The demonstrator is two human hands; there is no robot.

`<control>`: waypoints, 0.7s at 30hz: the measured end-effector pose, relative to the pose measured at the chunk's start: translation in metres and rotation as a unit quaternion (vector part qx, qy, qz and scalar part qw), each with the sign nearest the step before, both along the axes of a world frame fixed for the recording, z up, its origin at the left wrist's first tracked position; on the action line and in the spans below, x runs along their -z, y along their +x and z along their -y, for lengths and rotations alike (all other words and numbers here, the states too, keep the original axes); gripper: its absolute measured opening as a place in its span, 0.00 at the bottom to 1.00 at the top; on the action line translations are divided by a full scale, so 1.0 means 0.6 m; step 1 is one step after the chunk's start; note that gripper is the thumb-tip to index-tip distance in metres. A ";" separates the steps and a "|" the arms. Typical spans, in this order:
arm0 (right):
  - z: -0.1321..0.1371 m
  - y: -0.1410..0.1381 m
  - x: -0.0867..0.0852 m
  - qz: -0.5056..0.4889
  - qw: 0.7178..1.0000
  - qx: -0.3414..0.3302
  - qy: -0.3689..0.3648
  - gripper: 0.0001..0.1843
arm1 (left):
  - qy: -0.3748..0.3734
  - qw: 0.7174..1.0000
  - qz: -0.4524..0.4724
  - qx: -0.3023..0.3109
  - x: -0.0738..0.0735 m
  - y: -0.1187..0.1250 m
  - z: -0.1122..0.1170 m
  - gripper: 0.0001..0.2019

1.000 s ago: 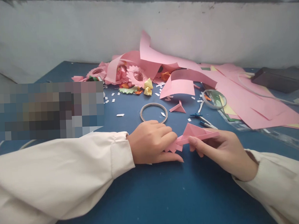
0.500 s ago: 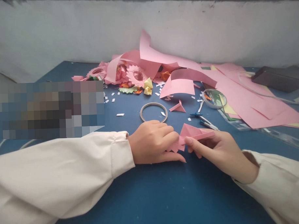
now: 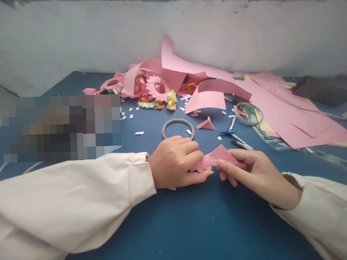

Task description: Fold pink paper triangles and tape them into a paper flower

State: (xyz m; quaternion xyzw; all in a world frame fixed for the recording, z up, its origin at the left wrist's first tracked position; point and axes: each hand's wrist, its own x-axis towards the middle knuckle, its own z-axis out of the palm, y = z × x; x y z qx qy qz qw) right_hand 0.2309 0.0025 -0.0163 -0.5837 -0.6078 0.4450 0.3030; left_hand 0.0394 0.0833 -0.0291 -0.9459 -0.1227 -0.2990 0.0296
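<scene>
A folded pink paper piece [image 3: 221, 154] lies between my two hands over the blue table. My right hand [image 3: 249, 169] pinches its right side, the thumb on top and the fingers beneath. My left hand [image 3: 179, 164] is curled over the notched left end of the pink paper, covering much of it; the thumb lies along its lower edge. Just behind my left hand is a ring of tape [image 3: 178, 120]. A small folded pink paper triangle [image 3: 208, 124] rests on the table beyond the paper.
Pink paper flowers [image 3: 157, 88] and curled strips [image 3: 206, 100] are heaped at the back. Pink sheets [image 3: 298, 118] lie at the right beside a dark box [image 3: 325, 89]. Pens [image 3: 241, 144], a second tape roll [image 3: 249, 114] and white scraps are scattered about. Pixelation hides the left side.
The right part of the folded paper has turned flatter in my right hand. My left fingers have shifted slightly, and its thumb has drawn in closer to the paper.
</scene>
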 end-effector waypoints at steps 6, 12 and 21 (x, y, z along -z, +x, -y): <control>0.001 -0.002 0.003 0.018 1.000 0.003 0.001 0.21 | 0.010 1.000 -0.019 0.016 -0.003 -0.001 0.002 0.16; 0.002 0.002 0.003 0.050 0.998 -0.020 0.017 0.20 | 0.003 0.999 -0.019 0.033 -0.005 -0.002 0.001 0.17; -0.003 0.003 0.002 0.052 0.996 -0.058 0.044 0.23 | -0.038 0.994 -0.060 0.080 -0.011 -0.003 -0.004 0.15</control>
